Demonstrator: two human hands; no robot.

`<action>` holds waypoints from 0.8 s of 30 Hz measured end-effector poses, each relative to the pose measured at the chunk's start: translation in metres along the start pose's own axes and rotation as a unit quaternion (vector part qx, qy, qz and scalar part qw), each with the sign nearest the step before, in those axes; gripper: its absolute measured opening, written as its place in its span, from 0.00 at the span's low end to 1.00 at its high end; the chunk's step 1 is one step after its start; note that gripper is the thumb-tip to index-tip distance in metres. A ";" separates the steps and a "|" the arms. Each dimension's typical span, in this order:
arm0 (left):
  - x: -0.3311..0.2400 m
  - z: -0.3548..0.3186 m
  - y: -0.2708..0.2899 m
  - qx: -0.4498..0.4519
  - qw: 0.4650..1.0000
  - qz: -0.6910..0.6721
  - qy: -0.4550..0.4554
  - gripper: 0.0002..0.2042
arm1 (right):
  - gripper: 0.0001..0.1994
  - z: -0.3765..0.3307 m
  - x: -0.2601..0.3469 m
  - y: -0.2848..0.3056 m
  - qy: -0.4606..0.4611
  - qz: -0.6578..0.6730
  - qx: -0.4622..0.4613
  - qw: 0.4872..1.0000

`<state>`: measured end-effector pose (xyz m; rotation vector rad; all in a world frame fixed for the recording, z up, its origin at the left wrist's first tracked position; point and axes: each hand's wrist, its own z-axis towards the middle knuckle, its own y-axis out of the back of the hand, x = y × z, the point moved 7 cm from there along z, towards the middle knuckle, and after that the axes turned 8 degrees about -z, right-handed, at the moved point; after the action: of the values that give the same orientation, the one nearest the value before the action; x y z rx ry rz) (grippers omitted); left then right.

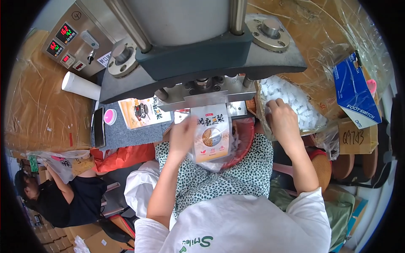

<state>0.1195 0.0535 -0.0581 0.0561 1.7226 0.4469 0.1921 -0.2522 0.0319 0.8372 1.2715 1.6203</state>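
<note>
A white and orange printed pouch (212,135) hangs upright below the metal jaw (205,98) of a press, in front of my lap. My left hand (184,135) is at the pouch's left edge. Its fingers are smeared by motion, so their grip does not show. My right hand (280,120) reaches into an open carton (262,110) filled with small white plastic pieces (291,99). Its fingers are bent and drawn together among the pieces; what lies between them is hidden. A red basin (249,141) with clear plastic film sits on my lap behind the pouch.
Another printed pouch (143,111) lies on the grey mat (126,134), near a pink-topped round container (110,117) and a phone (99,126). A white cup (80,85) stands by the control box (69,42). A blue box (354,90) is at right. Another person (69,194) works at left.
</note>
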 end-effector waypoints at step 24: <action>-0.006 -0.048 0.070 -0.204 0.860 0.419 -0.207 0.25 | 0.13 0.011 -0.012 0.005 0.012 0.102 0.050 0.993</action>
<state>0.0599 0.1042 -0.0236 0.5709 1.0736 1.3332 0.2051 -0.2599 0.0393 1.0412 1.3287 1.7425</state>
